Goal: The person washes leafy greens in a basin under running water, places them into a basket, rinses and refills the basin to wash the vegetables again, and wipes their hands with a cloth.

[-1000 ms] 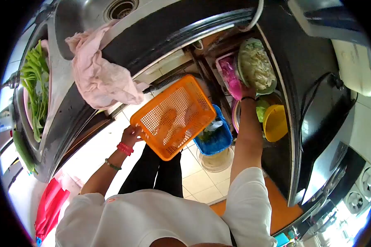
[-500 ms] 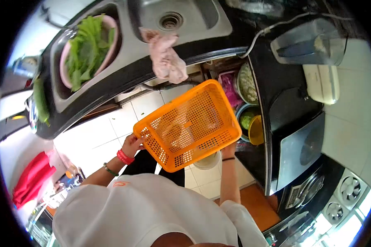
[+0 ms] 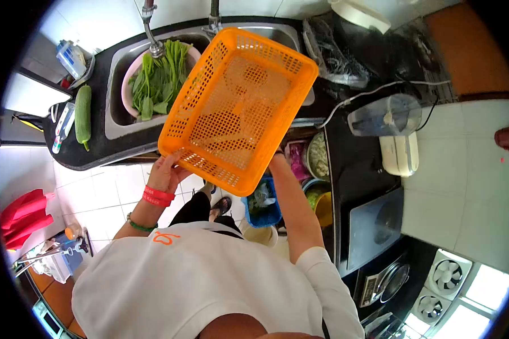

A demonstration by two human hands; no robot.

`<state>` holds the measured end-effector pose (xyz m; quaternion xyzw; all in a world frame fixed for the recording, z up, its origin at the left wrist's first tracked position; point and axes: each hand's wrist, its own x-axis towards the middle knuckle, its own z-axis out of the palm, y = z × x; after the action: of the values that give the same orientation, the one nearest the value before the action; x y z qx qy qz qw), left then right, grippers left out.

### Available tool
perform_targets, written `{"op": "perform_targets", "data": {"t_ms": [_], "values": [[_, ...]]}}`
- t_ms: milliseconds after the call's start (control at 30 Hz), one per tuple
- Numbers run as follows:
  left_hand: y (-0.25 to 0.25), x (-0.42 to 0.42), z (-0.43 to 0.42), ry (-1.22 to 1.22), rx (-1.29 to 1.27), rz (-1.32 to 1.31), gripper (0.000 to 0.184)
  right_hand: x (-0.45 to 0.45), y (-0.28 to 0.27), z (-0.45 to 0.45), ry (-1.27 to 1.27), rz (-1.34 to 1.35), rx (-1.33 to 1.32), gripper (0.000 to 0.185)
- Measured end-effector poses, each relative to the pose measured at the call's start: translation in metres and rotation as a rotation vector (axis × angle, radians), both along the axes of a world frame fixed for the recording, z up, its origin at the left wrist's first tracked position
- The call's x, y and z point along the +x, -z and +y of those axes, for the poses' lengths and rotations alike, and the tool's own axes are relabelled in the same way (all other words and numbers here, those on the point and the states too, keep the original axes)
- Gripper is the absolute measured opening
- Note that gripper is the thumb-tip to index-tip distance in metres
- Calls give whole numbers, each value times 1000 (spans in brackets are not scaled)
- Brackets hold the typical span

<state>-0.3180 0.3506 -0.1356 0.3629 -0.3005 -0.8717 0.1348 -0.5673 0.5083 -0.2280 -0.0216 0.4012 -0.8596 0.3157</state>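
Observation:
In the head view, an orange plastic basket (image 3: 232, 121) with perforated sides and bottom is held up in front of me, tilted, over the counter's front edge. My left hand (image 3: 167, 174) grips its near left corner, thumb over the rim. The right side is held by my right hand (image 3: 276, 160), whose fingers are hidden behind the basket. Beyond its left side, a pink basin (image 3: 128, 93) of leafy greens (image 3: 159, 85) sits in the left sink bowl under the faucet (image 3: 155, 48). Much of the other sink bowl (image 3: 308, 97) is covered by the basket.
A green gourd (image 3: 83, 116) and a knife (image 3: 63, 127) lie on the left counter. Below the basket are a blue basket (image 3: 264, 212) and a pale bucket (image 3: 260, 234). Bowls with a yellow colander (image 3: 323, 209) stand under the right counter. A white cord (image 3: 373, 90) crosses the worktop.
The orange basket has risen and moved away from me toward the sink, turning steeper. Both hands moved with it. My view has shifted, showing the faucet and the blue basket below.

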Motion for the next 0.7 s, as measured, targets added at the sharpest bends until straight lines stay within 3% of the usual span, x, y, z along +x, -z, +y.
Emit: {"op": "perform_targets", "data": {"t_ms": [100, 233, 333, 367, 433, 467, 500, 633, 700], "values": [[-2, -18, -14, 5, 18, 21, 29, -32, 5, -24, -24, 117, 188, 29], [3, -57, -30, 34, 115, 35, 28, -96, 14, -6, 132, 421, 574, 27], [20, -99, -30, 31, 185, 49, 28, -151, 17, 47, 192, 1066, 1264, 25], [24, -114, -26, 21, 210, 22, 27, -145, -1, 58, 114, 1332, 1873, 25], [27, -149, -14, -33, 286, 100, 25, -140, -18, 69, 188, 1509, 1936, 26], [29, -167, -9, -52, 287, 107, 25, -138, -33, 65, 153, 1389, 1918, 29], [33, -186, -5, -118, 332, 86, 24, -136, -47, 60, 274, 1381, 1795, 33], [62, -249, 12, -356, 308, 71, 21, -142, -59, 29, 182, 572, 777, 35], [71, -264, 21, -416, 298, -59, 20, -149, -47, 0, 133, 550, 713, 34]]}}
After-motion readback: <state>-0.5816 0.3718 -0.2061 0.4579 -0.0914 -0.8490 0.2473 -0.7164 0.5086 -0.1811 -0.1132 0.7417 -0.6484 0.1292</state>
